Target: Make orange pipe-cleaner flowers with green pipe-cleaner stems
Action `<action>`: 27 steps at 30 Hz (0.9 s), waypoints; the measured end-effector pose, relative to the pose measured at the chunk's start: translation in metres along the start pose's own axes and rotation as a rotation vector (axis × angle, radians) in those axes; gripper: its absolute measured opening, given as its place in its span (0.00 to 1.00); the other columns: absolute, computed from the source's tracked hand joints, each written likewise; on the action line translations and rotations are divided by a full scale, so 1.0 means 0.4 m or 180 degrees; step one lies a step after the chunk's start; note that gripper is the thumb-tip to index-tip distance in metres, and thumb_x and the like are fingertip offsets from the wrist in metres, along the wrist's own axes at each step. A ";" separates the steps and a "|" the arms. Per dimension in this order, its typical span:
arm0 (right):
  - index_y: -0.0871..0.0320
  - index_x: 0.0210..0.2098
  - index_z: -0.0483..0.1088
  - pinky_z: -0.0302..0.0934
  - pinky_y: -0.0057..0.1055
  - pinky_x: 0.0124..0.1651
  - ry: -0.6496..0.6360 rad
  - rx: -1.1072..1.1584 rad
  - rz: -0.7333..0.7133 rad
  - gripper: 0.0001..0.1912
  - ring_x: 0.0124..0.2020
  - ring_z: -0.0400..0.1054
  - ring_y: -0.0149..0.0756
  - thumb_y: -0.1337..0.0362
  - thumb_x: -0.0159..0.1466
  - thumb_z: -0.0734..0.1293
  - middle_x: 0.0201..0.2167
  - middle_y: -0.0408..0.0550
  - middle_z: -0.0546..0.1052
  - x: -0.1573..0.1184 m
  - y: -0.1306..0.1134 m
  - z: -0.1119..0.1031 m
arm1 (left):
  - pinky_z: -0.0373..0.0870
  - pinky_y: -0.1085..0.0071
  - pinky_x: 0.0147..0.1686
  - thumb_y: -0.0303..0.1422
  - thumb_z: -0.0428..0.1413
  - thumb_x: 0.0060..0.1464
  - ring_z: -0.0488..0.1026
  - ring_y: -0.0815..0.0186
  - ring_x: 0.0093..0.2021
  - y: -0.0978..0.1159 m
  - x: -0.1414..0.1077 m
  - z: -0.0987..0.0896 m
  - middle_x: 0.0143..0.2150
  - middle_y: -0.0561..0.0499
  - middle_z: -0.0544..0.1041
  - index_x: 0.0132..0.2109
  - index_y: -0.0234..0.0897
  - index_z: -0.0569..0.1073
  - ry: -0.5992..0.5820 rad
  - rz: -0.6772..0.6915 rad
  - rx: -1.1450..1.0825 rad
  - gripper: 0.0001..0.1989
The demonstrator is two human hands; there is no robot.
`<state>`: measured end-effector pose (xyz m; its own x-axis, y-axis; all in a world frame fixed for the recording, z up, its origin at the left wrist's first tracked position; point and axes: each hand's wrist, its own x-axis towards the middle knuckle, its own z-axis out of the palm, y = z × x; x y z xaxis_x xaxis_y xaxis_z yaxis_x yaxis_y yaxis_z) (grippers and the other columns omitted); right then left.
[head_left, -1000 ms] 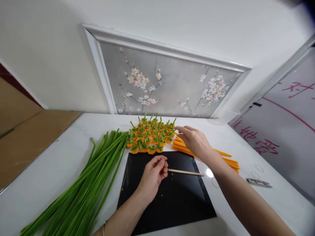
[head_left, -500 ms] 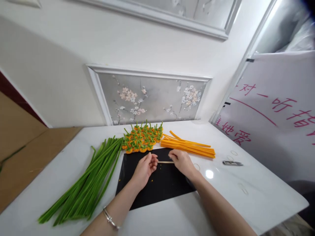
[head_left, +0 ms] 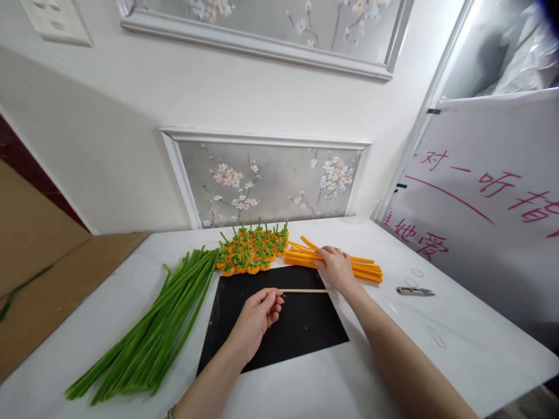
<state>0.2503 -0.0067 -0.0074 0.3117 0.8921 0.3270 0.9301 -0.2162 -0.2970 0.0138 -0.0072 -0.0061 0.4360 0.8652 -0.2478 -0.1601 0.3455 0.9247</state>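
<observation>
My left hand (head_left: 259, 319) is closed on one end of a thin wooden stick (head_left: 305, 291), which lies level over a black mat (head_left: 292, 326). My right hand (head_left: 337, 267) is at a bundle of orange pipe cleaners (head_left: 364, 270), its thumb and fingers apart over the strands; no strand is seen lifted. Behind the mat stand several orange pipe-cleaner flowers (head_left: 251, 250) with green tops and short upright green stems. To the left lies a loose pile of long green pipe cleaners (head_left: 151, 331).
On the right of the white table (head_left: 393, 349) lie small snips (head_left: 414, 291) and several thin clear bands (head_left: 435, 337). Brown cardboard (head_left: 109, 256) borders the left side. A panelled wall (head_left: 271, 99) rises behind, and a sheet with red writing (head_left: 493, 186) hangs at the right.
My right hand has left the stick and moved up and right onto the orange pipe cleaners. My left hand keeps the stick and sits slightly lower. The view has tilted up a little.
</observation>
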 end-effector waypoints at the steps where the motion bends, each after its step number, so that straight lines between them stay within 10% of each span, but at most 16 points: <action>1: 0.51 0.51 0.69 0.50 0.39 0.54 -0.0116 -0.0089 -0.0025 0.16 0.53 0.63 0.43 0.62 0.63 0.65 0.50 0.50 0.73 0.007 0.011 -0.001 | 0.65 0.80 0.29 0.35 0.58 0.54 0.66 0.74 0.29 0.000 0.000 -0.001 0.33 0.50 0.72 0.36 0.32 0.75 -0.0023 -0.0010 -0.0001 0.09; 14: 0.54 0.43 0.72 0.57 0.31 0.41 -0.0451 -0.0539 -0.0004 0.15 0.43 0.68 0.42 0.53 0.66 0.60 0.40 0.51 0.75 -0.070 -0.009 -0.027 | 0.67 0.77 0.33 0.38 0.61 0.50 0.67 0.72 0.32 -0.002 -0.002 0.000 0.33 0.49 0.73 0.36 0.32 0.76 -0.0284 0.0000 0.0168 0.12; 27: 0.57 0.31 0.77 0.57 0.26 0.28 -0.0662 -0.0100 0.0722 0.07 0.31 0.72 0.37 0.62 0.56 0.68 0.31 0.51 0.78 0.138 0.041 0.025 | 0.67 0.76 0.33 0.38 0.63 0.47 0.68 0.71 0.30 -0.011 -0.004 -0.005 0.32 0.49 0.73 0.34 0.32 0.76 -0.0242 0.0048 0.0136 0.12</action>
<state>0.2809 0.0431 -0.0031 0.4687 0.8810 0.0640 0.8478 -0.4284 -0.3126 0.0120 -0.0092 -0.0104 0.5001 0.8395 -0.2124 -0.1300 0.3153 0.9401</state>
